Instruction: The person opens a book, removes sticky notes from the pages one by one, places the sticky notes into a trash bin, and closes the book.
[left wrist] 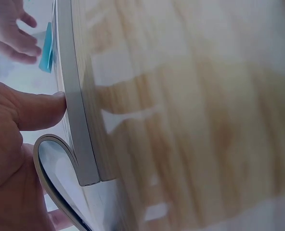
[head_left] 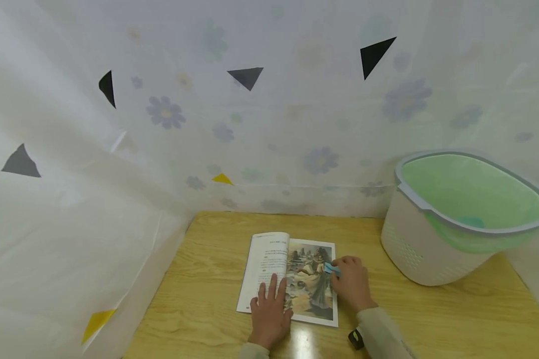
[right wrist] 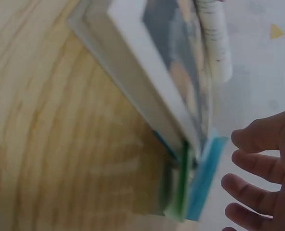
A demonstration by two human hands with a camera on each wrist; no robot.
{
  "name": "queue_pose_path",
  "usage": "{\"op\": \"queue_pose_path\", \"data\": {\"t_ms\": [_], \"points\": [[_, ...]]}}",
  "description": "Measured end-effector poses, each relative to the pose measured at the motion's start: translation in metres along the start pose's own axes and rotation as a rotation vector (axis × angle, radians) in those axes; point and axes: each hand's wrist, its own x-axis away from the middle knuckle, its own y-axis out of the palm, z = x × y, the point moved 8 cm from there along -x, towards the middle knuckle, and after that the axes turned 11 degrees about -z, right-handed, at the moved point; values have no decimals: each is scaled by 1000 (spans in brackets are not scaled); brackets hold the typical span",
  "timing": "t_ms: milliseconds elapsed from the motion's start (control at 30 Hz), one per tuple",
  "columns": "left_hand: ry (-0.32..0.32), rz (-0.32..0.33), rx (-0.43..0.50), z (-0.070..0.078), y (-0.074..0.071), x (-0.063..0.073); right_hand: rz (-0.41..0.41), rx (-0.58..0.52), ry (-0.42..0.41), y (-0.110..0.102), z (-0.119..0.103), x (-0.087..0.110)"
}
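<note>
An open book (head_left: 312, 299) lies on the wooden table, text on its left page and a colour illustration on its right. My left hand (head_left: 271, 319) rests on the lower part of the book with its fingers spread over the left page. In the left wrist view, the thumb (left wrist: 39, 110) touches the book's bottom edge. A blue clip-like piece (right wrist: 207, 175), with a green part beside it, sits at the right page's outer edge. Beside it is my right hand (head_left: 352, 283); in the right wrist view, its loosely bent fingers (right wrist: 251, 190) are apart from the piece.
A large laundry-type basket (head_left: 413, 239) with a grey rim and green inside stands on the table at right. A small dark object (head_left: 356, 339) is by the right wrist. Pale flower-patterned sheeting (head_left: 269, 149) encloses the back and left of the table (head_left: 197, 279).
</note>
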Motion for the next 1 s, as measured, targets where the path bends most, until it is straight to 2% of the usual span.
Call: {"op": "queue_pose_path", "data": {"t_ms": [167, 333, 533, 867, 1000], "points": [[-6, -15, -10, -2, 1, 0, -84, 10, 55, 24, 0, -7], [4, -26, 7, -1, 2, 1, -118, 50, 84, 34, 1, -12], [1, -19, 14, 0, 0, 2, -112, 102, 65, 35, -1, -13], [18, 28, -3, 1, -3, 2, -176, 208, 60, 26, 4, -13], [15, 9, 14, 2, -3, 2, -186, 230, 54, 26, 6, -14]]}}
